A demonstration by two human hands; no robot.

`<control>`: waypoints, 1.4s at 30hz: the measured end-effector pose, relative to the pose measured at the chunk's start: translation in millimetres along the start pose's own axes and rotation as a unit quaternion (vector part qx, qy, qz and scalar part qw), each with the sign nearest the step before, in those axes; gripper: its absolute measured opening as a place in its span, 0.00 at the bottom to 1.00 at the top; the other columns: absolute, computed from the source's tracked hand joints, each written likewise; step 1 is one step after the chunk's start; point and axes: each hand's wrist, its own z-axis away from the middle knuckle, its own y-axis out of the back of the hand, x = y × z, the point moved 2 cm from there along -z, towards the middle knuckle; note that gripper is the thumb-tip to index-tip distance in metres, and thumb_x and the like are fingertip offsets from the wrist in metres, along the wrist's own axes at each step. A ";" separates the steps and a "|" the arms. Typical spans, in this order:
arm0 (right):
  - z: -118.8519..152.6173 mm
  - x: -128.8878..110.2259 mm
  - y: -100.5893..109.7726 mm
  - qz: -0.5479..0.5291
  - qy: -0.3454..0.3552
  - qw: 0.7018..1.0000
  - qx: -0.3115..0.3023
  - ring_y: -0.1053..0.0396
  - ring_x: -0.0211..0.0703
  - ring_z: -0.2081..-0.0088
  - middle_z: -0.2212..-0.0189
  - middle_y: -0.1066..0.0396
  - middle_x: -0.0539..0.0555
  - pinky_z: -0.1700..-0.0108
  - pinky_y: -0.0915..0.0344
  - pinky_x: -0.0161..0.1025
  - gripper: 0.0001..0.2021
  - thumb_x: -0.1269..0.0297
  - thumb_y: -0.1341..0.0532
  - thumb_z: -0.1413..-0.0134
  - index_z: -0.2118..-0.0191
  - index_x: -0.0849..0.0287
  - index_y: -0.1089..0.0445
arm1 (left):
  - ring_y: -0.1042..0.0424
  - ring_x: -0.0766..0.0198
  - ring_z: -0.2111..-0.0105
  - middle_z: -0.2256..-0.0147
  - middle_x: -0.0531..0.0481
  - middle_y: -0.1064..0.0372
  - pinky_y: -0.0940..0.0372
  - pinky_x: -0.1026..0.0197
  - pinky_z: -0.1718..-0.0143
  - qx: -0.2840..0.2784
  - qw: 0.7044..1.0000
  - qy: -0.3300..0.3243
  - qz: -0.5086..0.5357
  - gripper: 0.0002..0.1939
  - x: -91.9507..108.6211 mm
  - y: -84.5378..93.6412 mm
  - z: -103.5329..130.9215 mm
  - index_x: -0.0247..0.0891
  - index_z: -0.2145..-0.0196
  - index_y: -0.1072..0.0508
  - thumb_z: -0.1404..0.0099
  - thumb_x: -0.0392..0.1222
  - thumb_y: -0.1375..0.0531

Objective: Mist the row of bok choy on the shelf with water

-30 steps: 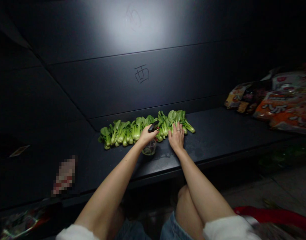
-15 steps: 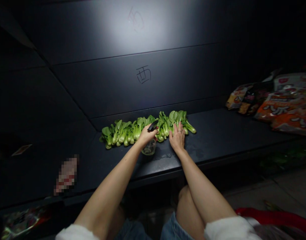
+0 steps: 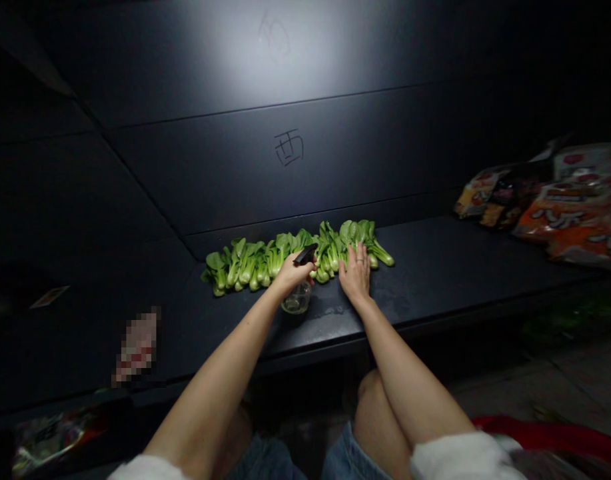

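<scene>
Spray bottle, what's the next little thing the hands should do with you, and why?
Perhaps the left hand should aim the spray bottle at the leafy greens. It grips the bottle near its black top, right in front of them, while the right hand has its fingers over the greens, near their right end.

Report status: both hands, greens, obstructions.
Left hand gripping spray bottle. Right hand flat on leafy greens, right end of row. Left hand and bottle partly block view of greens.
</scene>
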 end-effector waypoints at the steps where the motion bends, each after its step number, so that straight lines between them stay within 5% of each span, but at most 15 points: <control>1: -0.1 -1.1 -0.2 -0.001 0.002 1.000 0.003 0.57 0.58 0.30 0.31 0.54 0.70 0.33 0.55 0.56 0.27 0.64 0.50 0.38 0.36 0.69 0.42 | 0.33 0.69 0.84 0.73 0.54 0.29 0.35 0.65 0.81 0.005 1.000 -0.002 0.003 0.08 -0.9 2.7 1.4 0.35 0.68 0.29 0.50 0.32 0.41; 29: 4.3 -24.6 -12.7 -0.041 0.048 0.998 0.003 0.56 0.55 0.31 0.33 0.47 0.67 0.33 0.54 0.60 0.26 0.67 0.52 0.38 0.36 0.66 0.42 | 0.32 0.68 0.86 0.75 0.54 0.28 0.37 0.65 0.82 0.128 0.991 0.033 0.031 0.10 -33.6 88.1 46.8 0.35 0.68 0.29 0.52 0.36 0.39; 42: 17.3 -74.5 -17.0 -0.088 0.129 0.987 -0.047 0.51 0.52 0.31 0.35 0.43 0.67 0.32 0.54 0.56 0.25 0.63 0.53 0.34 0.36 0.68 0.40 | 0.30 0.68 0.85 0.73 0.52 0.27 0.38 0.67 0.82 0.168 0.985 0.039 0.030 0.12 -43.9 107.0 55.3 0.34 0.67 0.29 0.53 0.38 0.39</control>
